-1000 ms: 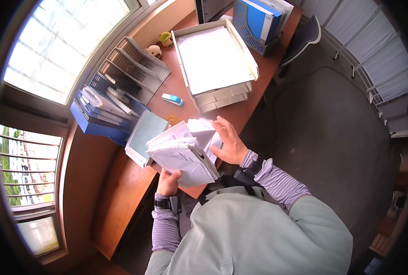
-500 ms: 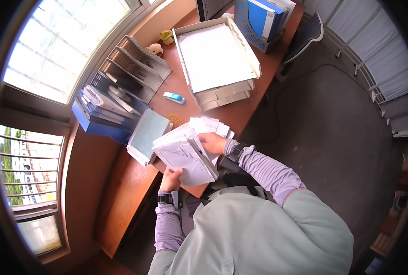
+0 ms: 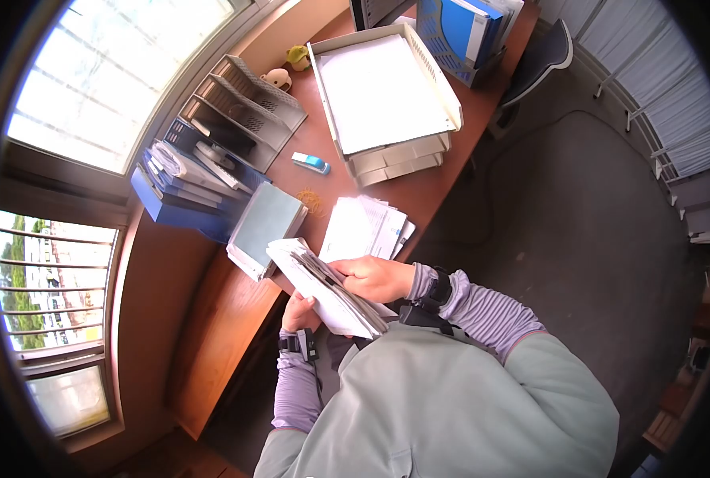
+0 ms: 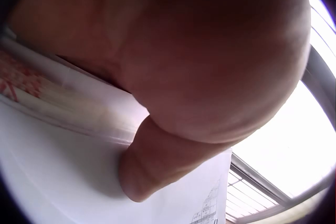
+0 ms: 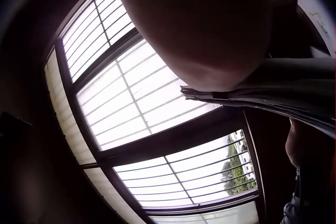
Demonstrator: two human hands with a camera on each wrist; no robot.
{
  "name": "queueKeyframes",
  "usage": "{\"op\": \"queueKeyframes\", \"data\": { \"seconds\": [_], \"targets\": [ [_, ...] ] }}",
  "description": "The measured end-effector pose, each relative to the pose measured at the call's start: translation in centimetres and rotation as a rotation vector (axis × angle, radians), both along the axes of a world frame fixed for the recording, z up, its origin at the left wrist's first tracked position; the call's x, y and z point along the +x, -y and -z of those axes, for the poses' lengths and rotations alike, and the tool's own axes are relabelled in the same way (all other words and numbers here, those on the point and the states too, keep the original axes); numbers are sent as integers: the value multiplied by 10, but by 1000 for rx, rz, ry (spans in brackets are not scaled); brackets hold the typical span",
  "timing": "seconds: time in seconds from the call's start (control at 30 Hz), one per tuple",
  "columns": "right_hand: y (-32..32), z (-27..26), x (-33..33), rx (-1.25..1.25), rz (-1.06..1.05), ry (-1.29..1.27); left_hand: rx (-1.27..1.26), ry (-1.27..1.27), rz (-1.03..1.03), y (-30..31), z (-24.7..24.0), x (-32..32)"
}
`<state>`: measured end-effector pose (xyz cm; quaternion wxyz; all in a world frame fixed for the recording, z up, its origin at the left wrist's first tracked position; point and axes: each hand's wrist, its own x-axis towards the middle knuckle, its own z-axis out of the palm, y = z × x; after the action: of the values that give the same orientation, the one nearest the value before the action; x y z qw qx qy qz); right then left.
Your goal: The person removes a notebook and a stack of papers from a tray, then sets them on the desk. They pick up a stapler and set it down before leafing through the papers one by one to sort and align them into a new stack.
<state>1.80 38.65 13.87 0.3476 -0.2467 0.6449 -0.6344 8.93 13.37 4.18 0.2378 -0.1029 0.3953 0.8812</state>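
Near the body, a thick stack of papers [image 3: 317,288] is held tilted, its layered edge facing up in the head view. My left hand [image 3: 300,311] grips its lower left side. In the left wrist view the thumb [image 4: 149,163] lies on a white sheet [image 4: 79,174] with a small printed table near its corner. My right hand [image 3: 375,278] grips the stack from the right, fingers at its layered edge. The sheets' dark edges [image 5: 252,98] show beneath that hand in the right wrist view. Loose papers [image 3: 364,227] lie on the desk just beyond.
Left of the stack lies a pile with a pale green cover [image 3: 266,223]. Beyond are rubber bands [image 3: 311,201], a blue stapler [image 3: 311,163] and a paper tray [image 3: 456,111]. Blue file holders [image 3: 156,199] and a grey rack [image 3: 287,119] stand by the window.
The right hand came down from above the loose papers onto the stack's edge. The stack has tilted, its layered edge turning up, and moved nearer the body, exposing more loose papers.
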Motion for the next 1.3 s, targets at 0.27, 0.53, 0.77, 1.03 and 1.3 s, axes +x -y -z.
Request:
{"op": "queueKeyframes", "data": {
  "seconds": [0.27, 0.53, 0.77, 1.03, 1.3],
  "targets": [
    [10, -6, 29, 73, 279, -82, 62, 38, -14, -9, -4, 0],
    [15, 11, 35, 107, 419, -159, 18, 82, -25, -18, -10, 3],
    [15, 12, 37, 78, 436, -83, 56, 72, -27, -16, -8, 4],
    [8, 41, 26, -256, 482, 386, -83, 65, -22, -19, -24, -4],
    [2, 91, 23, -296, 561, 671, -566, -104, -23, -41, -33, -1]
  ]
}}
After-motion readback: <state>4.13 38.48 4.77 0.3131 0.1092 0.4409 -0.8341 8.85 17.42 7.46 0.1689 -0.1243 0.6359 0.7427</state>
